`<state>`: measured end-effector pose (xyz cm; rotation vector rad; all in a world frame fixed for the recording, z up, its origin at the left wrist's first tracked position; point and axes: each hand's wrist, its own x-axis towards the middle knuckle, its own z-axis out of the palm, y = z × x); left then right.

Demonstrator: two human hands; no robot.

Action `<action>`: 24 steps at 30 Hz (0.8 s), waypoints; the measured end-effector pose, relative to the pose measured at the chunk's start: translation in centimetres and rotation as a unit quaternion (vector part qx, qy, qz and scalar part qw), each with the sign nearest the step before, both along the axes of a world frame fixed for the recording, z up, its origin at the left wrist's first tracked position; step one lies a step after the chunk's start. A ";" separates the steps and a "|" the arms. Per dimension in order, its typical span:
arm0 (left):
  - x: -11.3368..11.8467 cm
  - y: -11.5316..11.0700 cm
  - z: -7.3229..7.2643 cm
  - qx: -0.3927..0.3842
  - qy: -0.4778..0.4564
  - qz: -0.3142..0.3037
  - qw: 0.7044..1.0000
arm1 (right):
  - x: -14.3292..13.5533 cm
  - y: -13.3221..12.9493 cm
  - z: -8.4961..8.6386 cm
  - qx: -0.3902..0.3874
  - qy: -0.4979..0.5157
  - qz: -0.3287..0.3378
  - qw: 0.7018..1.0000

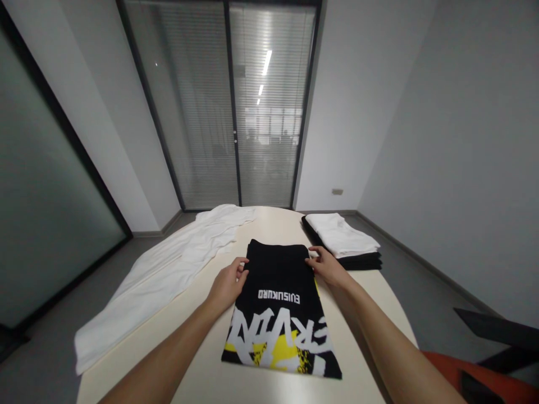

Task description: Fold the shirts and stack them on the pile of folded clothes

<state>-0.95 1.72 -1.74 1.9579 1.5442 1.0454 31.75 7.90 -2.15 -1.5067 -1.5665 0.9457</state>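
Note:
A black T-shirt (278, 269), folded into a long panel, lies in front of me with white and yellow lettering upside down to my view. My left hand (229, 285) is at its left edge near the far end, with curled fingers and thumb on the cloth. On the opposite edge, my right hand (330, 268) grips the fabric between thumb and fingers. The panel looks flat and is wider at the near end. What lies under the fingertips is partly hidden.
White garments (168, 275) lie stretched along the left side of the round table (202, 365). At the back right, folded white cloth (341, 233) rests on a stack of folded black clothes (362, 262). An orange-red chair (475, 376) stands at the lower right.

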 end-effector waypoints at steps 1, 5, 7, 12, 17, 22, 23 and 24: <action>-0.1 0.0 -0.1 0.004 0.000 -0.003 1.000 | 0.1 0.0 -0.1 0.000 0.004 0.013 1.000; -0.4 0.3 -0.6 0.011 -0.019 -0.003 1.000 | 0.4 0.3 -0.8 0.015 0.006 0.040 0.999; -0.4 0.5 -0.7 0.011 -0.028 0.000 1.000 | 0.4 0.5 -1.0 0.031 0.011 0.036 0.999; -0.2 0.4 -0.6 -0.001 0.002 0.007 1.000 | 0.4 0.4 -0.9 0.043 -0.007 0.032 0.999; 0.4 0.1 -0.3 0.017 0.085 0.021 0.996 | 0.5 0.2 -1.0 0.041 -0.030 0.058 0.997; 0.4 0.1 0.0 0.012 0.071 0.021 0.997 | 0.6 0.3 -1.0 0.043 -0.039 0.058 0.997; 0.3 0.1 0.0 0.012 0.066 0.018 0.998 | 0.6 0.3 -0.9 0.043 -0.039 0.057 0.997; 0.3 0.2 0.0 0.012 0.061 0.015 0.998 | 0.6 0.4 -0.9 0.044 -0.039 0.056 0.997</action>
